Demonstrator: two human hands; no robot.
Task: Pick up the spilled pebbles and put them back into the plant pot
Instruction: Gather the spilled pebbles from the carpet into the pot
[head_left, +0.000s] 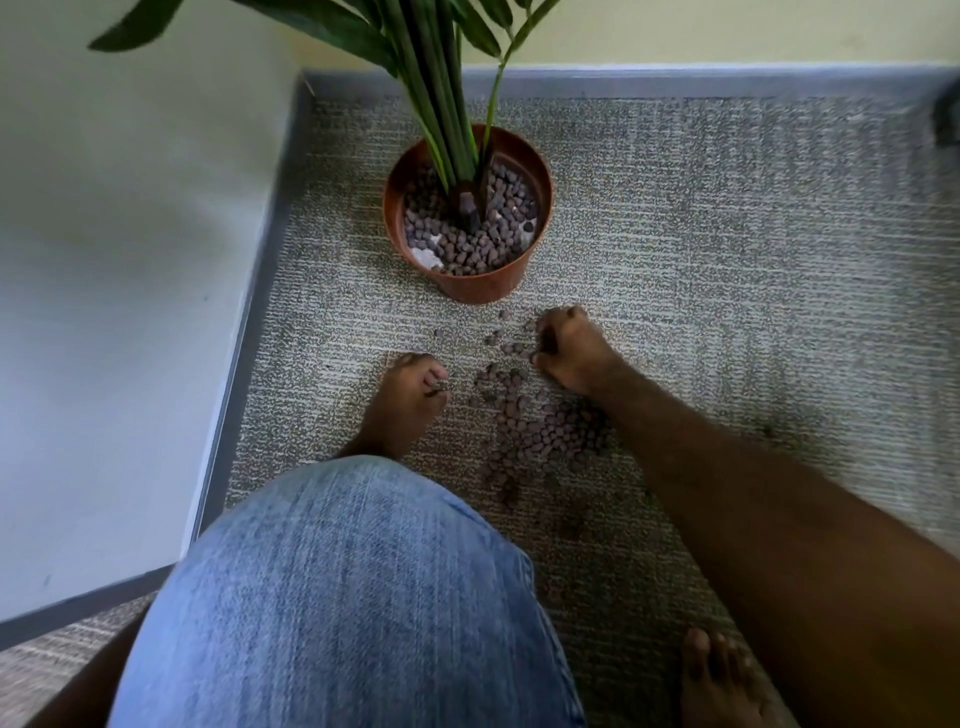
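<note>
A terracotta plant pot (480, 285) stands on the carpet, holding green stems and brown pebbles. Spilled pebbles (540, 428) lie in a loose heap in front of the pot, between my two hands. My right hand (571, 351) rests on the carpet at the heap's far right edge, its fingers curled into a fist around some pebbles. My left hand (410, 392) is at the heap's left edge, its fingertips pinched on a few pebbles. My bent knee hides the left wrist.
My knee in blue jeans (353, 597) fills the lower middle. A bare foot (719, 675) sits at the bottom right. A white wall with a grey skirting board (244, 364) runs along the left, and another wall stands behind the pot. Plant leaves (363, 26) hang overhead.
</note>
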